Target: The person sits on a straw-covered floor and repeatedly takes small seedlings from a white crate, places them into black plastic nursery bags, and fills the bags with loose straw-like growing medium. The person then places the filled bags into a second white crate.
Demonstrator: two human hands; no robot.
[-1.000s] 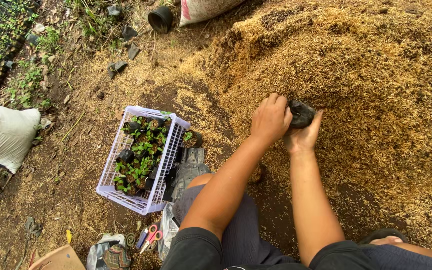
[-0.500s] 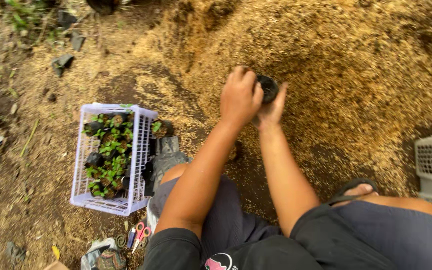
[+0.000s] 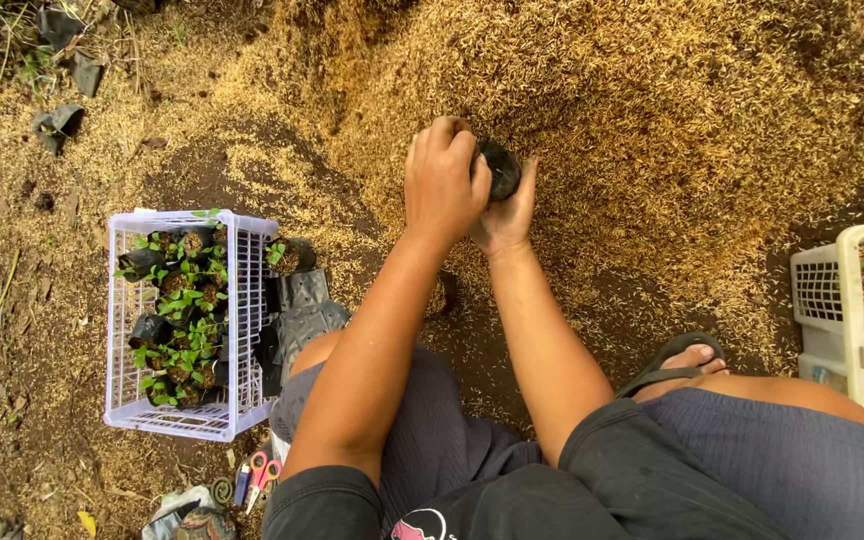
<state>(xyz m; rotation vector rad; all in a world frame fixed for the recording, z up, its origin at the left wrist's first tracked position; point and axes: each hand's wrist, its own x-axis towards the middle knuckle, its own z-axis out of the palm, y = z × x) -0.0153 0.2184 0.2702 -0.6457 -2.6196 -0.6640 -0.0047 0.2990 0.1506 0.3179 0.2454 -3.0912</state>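
A small black nursery bag is held between both my hands over a mound of tan rice husks. My left hand curls over its top from the left, fingers closed. My right hand cups the bag from below and behind. What is inside the bag is hidden by my fingers. Both forearms reach forward from my lap as I squat.
A pale purple plastic crate with several seedlings in black bags stands at my left. Empty black bags lie beside it. A cream crate sits at the right edge. Small scissors lie near my left knee. My sandalled foot rests on the soil.
The view has shifted left and down, so the crate at the left sits higher and the cream crate shows more. My hands stay closed on the black bag over the husks.
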